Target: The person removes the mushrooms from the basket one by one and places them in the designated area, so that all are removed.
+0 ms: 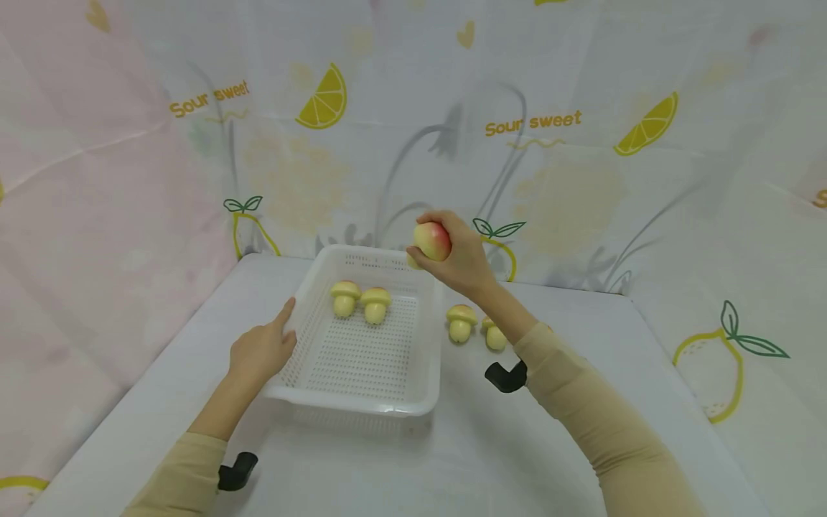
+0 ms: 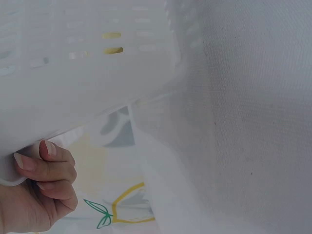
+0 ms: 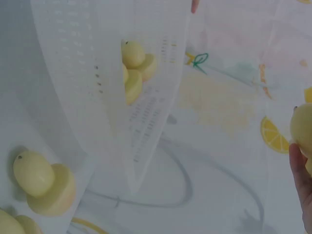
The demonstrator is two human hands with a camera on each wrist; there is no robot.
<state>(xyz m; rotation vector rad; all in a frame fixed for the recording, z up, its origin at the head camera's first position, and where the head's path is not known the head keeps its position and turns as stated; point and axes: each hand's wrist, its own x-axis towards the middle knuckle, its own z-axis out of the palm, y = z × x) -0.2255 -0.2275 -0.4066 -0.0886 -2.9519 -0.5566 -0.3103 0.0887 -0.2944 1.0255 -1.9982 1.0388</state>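
My right hand (image 1: 466, 260) holds a yellow toy mushroom (image 1: 431, 240) with a reddish cap above the far right corner of the white plastic basket (image 1: 349, 404). At the right edge of the right wrist view, part of this mushroom and a finger show. My left hand (image 1: 260, 350) grips the basket's left rim; the left wrist view shows its fingers curled at the edge. Inside the basket, toward the far side, two similar mushrooms (image 1: 376, 306) stand side by side. Two more mushrooms (image 1: 461, 324) are on the table right of the basket, one partly behind my right forearm.
A white cloth covers the table (image 1: 465, 445). Behind it hangs a printed cloth (image 1: 400, 165) with lemon drawings and lettering. Black curved pieces (image 1: 507, 376) stick out at both sleeves.
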